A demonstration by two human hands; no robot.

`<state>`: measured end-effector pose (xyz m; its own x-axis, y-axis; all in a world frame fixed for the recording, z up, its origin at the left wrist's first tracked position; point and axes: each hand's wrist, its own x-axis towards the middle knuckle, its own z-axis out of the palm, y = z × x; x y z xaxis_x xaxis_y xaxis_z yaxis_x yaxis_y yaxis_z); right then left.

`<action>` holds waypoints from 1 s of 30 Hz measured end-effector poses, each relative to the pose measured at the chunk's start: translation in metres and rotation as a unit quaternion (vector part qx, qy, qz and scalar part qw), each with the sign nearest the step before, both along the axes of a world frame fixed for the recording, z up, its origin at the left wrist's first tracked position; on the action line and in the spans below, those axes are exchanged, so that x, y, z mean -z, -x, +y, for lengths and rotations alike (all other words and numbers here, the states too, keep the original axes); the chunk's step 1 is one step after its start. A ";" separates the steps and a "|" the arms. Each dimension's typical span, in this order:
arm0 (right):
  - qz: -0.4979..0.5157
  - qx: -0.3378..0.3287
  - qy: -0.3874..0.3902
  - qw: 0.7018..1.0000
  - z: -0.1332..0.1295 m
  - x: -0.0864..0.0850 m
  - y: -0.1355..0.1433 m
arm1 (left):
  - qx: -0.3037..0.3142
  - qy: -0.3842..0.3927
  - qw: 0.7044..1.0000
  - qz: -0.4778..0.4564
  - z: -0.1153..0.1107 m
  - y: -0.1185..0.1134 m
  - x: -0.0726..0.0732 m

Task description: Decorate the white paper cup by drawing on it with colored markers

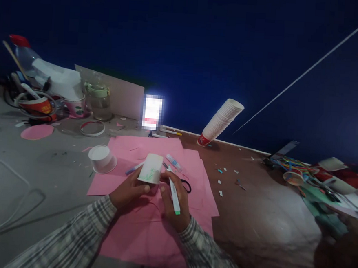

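While cradling a white paper cup with green markings (151,168) in the curled left hand (131,192) over layered pink paper sheets (143,244) and gripping a slim white marker with a green end (174,194) in the right hand (168,206), best to brace the cup without denting its thin wall, turn it in small steps, stroke lightly and avoid nudging the nearby black-handled metal scissors (190,186).

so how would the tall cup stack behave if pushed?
The cup stack would probably tip readily: it's tall on a narrow base. Likely light for its size, as it looks papery. Being nested, it could slide apart.
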<state>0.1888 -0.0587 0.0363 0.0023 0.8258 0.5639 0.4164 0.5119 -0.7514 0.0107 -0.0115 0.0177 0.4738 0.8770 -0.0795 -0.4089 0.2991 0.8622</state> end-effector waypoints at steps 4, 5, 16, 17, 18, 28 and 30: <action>0.005 -0.004 -0.001 1.000 -0.001 -0.002 0.002 | -0.014 -0.042 0.999 0.002 0.002 0.002 0.002; 0.006 -0.008 0.001 1.000 -0.001 -0.002 0.002 | -0.021 -0.035 0.999 0.007 0.002 0.002 0.004; 0.065 0.015 0.015 0.998 -0.001 0.005 -0.001 | -0.051 0.036 0.998 0.014 0.004 -0.001 0.006; 0.088 0.021 0.015 0.996 -0.002 0.005 -0.002 | -0.052 0.040 0.998 0.019 0.004 -0.001 0.005; 0.107 0.023 0.014 0.994 -0.002 0.004 -0.003 | -0.051 0.045 0.997 0.022 0.003 -0.001 0.003; 0.156 0.007 0.055 0.986 -0.003 0.001 -0.002 | -0.025 0.030 0.999 -0.005 -0.005 -0.006 -0.006; 0.178 -0.003 0.076 0.981 -0.004 0.001 -0.001 | -0.026 0.030 0.999 -0.008 -0.005 -0.006 -0.007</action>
<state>0.1893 -0.0628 0.0352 0.1715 0.9012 0.3981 0.1114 0.3837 -0.9167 0.0170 -0.0164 0.0246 0.4286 0.8947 -0.1259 -0.4397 0.3283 0.8360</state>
